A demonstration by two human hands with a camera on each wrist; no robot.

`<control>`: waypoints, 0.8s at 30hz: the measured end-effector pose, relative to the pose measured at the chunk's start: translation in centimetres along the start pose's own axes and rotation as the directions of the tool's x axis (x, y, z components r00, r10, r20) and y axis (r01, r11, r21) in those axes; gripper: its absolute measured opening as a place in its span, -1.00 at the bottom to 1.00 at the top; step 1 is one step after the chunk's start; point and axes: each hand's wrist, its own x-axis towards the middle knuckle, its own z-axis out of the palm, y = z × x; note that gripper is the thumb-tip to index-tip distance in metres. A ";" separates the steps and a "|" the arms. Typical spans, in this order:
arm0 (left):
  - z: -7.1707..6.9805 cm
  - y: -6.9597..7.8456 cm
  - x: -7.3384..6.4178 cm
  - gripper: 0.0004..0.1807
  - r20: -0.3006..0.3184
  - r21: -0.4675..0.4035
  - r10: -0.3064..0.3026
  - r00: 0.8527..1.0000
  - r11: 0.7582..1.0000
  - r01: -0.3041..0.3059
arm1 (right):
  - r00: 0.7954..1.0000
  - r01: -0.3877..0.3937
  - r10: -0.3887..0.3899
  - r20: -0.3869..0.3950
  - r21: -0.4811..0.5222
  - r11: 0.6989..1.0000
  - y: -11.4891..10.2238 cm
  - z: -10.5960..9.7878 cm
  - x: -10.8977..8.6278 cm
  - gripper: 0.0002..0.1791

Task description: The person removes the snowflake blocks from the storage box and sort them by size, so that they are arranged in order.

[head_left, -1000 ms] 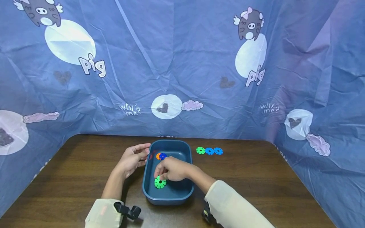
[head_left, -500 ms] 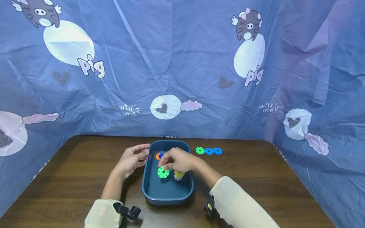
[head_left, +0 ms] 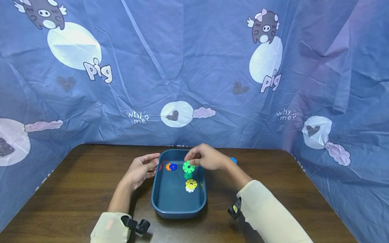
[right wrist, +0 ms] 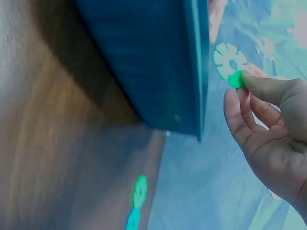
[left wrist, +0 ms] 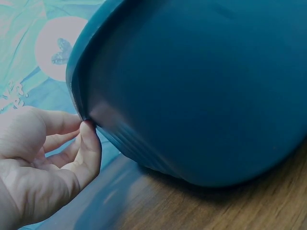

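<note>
My left hand [head_left: 141,170] pinches the left rim of a dark blue plastic bin [head_left: 179,213]; the left wrist view shows thumb and index fingertip meeting at that rim. Above the bin's far right part, my right hand [head_left: 209,157] holds a bright green notched building disc [head_left: 188,167] between thumb and fingers. In the right wrist view, a small green part sits at the thumb tip beside the disc's face. On the bin floor lie a yellow disc [head_left: 191,183] over a white disc [head_left: 190,190], a darker green disc [head_left: 188,176], and an orange disc [head_left: 168,167] overlapping a blue disc [head_left: 173,167].
Right of the bin on the brown wooden table [head_left: 273,189], a light blue disc [head_left: 233,160] shows behind the right arm. A green disc [right wrist: 139,191] in the right wrist view lies against a blue one. A blue printed cloth [head_left: 194,74] hangs behind the table.
My right hand has lifted the green disc from low in the bin toward its far right rim, uncovering the yellow, white and darker green discs. The left hand stays at the rim.
</note>
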 end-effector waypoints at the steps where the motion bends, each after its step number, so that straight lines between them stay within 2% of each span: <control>1: 0.0 0.0 0.0 -0.55 -0.004 -0.003 -0.002 1.000 1.000 0.002 | 1.000 -0.008 0.008 -0.014 -0.002 1.000 0.2 -0.4 -0.1 -0.85; 9: 0.0 -0.2 0.2 -0.52 0.015 -0.017 0.028 0.999 0.999 -0.028 | 0.991 -0.055 0.054 -0.122 -0.006 0.998 2.7 -3.4 -1.6 -0.84; 13: 0.1 -0.1 0.1 -0.51 0.017 -0.023 0.030 0.999 0.999 -0.030 | 0.983 -0.087 0.095 -0.158 0.055 0.995 3.8 -4.7 -2.6 -0.83; 17: 0.1 -0.1 0.0 -0.52 0.008 -0.024 0.024 1.000 0.999 -0.024 | 0.971 -0.102 0.113 -0.209 0.065 0.993 5.1 -6.0 -3.6 -0.83; 24: 0.1 -0.2 0.1 -0.52 0.000 -0.009 0.012 1.000 1.000 -0.012 | 0.940 -0.122 0.118 -0.320 0.006 0.992 7.6 -7.3 -5.1 -0.84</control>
